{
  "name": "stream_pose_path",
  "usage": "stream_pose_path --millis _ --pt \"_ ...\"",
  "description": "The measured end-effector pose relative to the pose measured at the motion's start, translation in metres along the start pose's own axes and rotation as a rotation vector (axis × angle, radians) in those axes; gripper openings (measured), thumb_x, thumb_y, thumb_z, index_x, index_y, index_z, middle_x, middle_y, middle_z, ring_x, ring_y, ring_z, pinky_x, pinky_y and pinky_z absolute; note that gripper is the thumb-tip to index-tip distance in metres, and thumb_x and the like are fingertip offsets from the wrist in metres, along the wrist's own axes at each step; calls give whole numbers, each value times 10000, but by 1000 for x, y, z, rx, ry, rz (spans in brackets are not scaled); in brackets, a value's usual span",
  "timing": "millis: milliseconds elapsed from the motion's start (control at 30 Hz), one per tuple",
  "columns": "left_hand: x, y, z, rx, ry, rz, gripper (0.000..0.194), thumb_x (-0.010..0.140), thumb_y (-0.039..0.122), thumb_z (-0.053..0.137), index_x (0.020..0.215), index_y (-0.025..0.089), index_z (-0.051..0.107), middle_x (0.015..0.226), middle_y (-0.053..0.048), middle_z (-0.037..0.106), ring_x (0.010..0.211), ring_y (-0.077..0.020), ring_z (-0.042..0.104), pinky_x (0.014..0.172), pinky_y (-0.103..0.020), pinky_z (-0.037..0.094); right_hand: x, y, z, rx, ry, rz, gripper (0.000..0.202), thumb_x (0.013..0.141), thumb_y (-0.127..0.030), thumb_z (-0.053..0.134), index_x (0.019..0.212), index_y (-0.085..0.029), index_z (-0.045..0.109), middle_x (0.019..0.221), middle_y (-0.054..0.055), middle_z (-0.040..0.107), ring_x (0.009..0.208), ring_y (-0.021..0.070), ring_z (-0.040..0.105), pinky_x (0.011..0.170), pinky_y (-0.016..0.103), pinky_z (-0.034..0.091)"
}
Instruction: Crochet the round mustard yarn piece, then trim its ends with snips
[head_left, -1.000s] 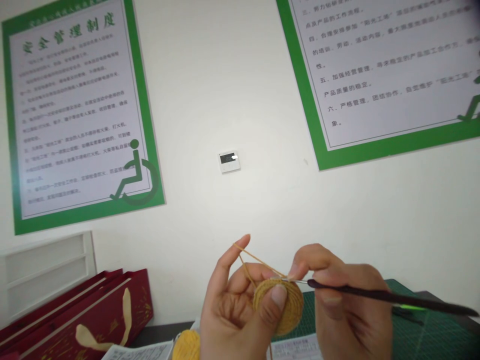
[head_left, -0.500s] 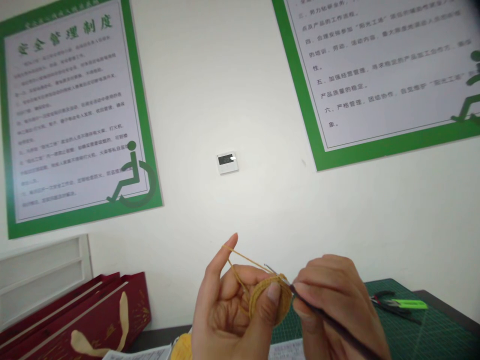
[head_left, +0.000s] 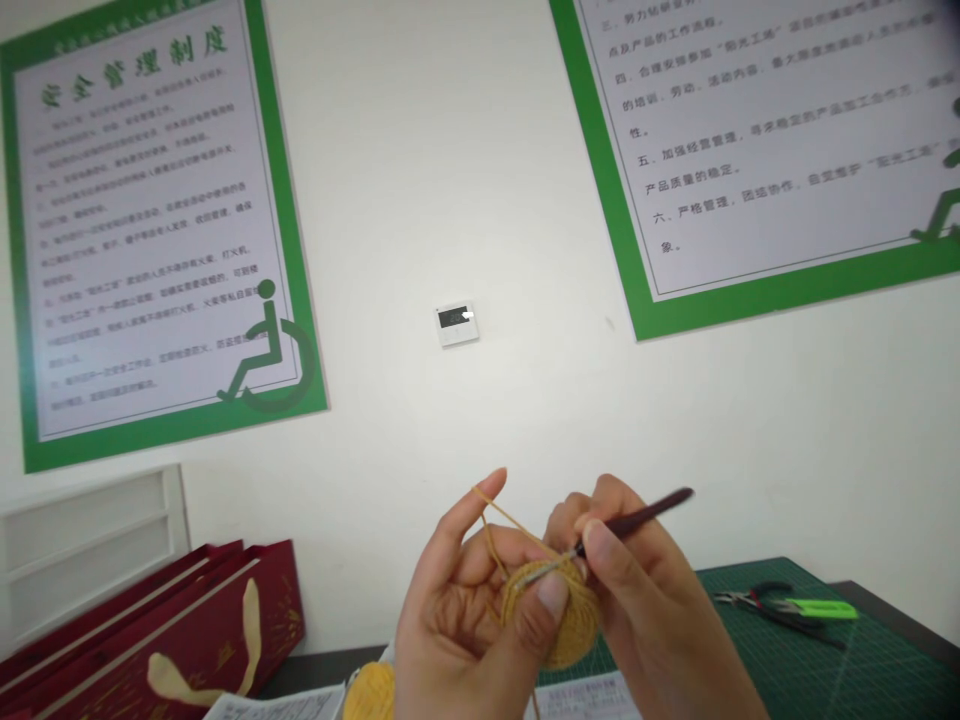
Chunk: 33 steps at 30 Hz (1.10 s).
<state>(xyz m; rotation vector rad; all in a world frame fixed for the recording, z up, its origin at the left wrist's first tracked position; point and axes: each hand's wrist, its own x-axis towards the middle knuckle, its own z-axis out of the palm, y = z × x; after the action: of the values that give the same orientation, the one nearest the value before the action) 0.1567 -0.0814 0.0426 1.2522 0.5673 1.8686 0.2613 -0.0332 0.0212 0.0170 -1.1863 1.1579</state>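
Observation:
My left hand (head_left: 472,600) pinches a round, mustard-yellow crochet piece (head_left: 574,625) between its thumb and fingers. A strand of the same yarn (head_left: 517,522) loops over the raised index finger and runs down to the top edge of the piece. In my right hand (head_left: 645,580) is a crochet hook (head_left: 649,512) with a dark handle, its back end pointing up and to the right. The hook's metal shaft lies across the upper part of the piece, near my left thumb.
A yellow yarn ball (head_left: 370,692) and printed paper (head_left: 289,704) lie below my left hand. Dark red gift bags (head_left: 225,630) stand at left. Pliers (head_left: 757,600) and a bright green-handled tool (head_left: 821,608) rest on a green cutting mat (head_left: 877,650). A wall (head_left: 450,420) rises behind.
My right hand has turned, swinging the hook's handle from pointing down-right to up-right. The metal shaft now lies over the face of the piece. My left hand has shifted slightly right.

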Motion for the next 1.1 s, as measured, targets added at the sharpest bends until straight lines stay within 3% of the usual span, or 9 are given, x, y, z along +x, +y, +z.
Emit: stream_pose_path --millis 67,167,233,300,433,633,767,933,1100 --pt "-1 -1 1 20 31 22 655 708 146 869 1313 245 641 712 -8 714 621 -105 626 590 -180 489 0 -1 -5 -306 -6 -336 68 930 -235 622 874 -254 589 772 -12 572 700 142 545 614 278 462" --pt "0 -2 1 -14 38 -10 679 689 147 882 1320 227 643 707 -14 710 625 -125 642 597 -210 511 2 -6 -12 -836 7 -928 310 763 -29 715 965 -263 693 790 12 661 706 166 584 636 337 505" --pt "2 -2 -1 -96 -24 -122 682 642 150 912 1283 217 686 703 -8 696 606 -114 634 601 -212 518 3 -6 -12 -928 79 -1131 362 732 -12 738 989 -266 720 768 17 679 655 166 577 597 348 503" --pt "4 -2 -4 -182 -94 -255 685 598 155 937 1247 209 724 714 -7 679 613 -100 627 624 -207 526 1 -2 -8 -758 96 -1049 277 826 -94 705 1024 -286 714 738 12 663 629 168 571 573 348 493" --pt "7 1 -8 -223 -137 -354 681 594 158 939 1241 222 739 744 -14 651 679 -118 652 658 -213 544 -5 7 1 -233 105 -606 59 970 -285 597 995 -300 649 750 6 623 702 176 583 624 340 485" --pt "8 4 -11 -214 -178 -320 579 609 137 931 1160 231 780 723 -3 653 564 -57 573 605 -183 516 -4 -3 -4 73 74 -243 247 1035 -354 423 854 -243 549 666 -13 493 644 151 461 607 295 406" --pt "7 -1 -9 -99 -117 -114 474 651 165 914 1102 246 794 744 -27 701 655 -111 633 633 -206 514 0 -8 -2 204 -32 63 339 998 -432 497 739 -215 488 659 -24 455 609 129 411 610 286 405" --pt "3 -4 -2 -10 -16 54 459 678 142 889 1106 270 785 711 -10 700 626 -112 636 578 -189 508 0 -3 -2 -47 6 -80 152 936 -359 653 866 -239 592 902 6 633 821 141 574 739 269 478" --pt "2 -2 6 -20 76 102 452 607 130 924 1021 272 809 672 13 708 608 -94 650 594 -158 532 -1 0 -5 -134 24 -203 74 1006 -332 548 960 -287 584 899 -20 707 877 127 638 813 257 498"
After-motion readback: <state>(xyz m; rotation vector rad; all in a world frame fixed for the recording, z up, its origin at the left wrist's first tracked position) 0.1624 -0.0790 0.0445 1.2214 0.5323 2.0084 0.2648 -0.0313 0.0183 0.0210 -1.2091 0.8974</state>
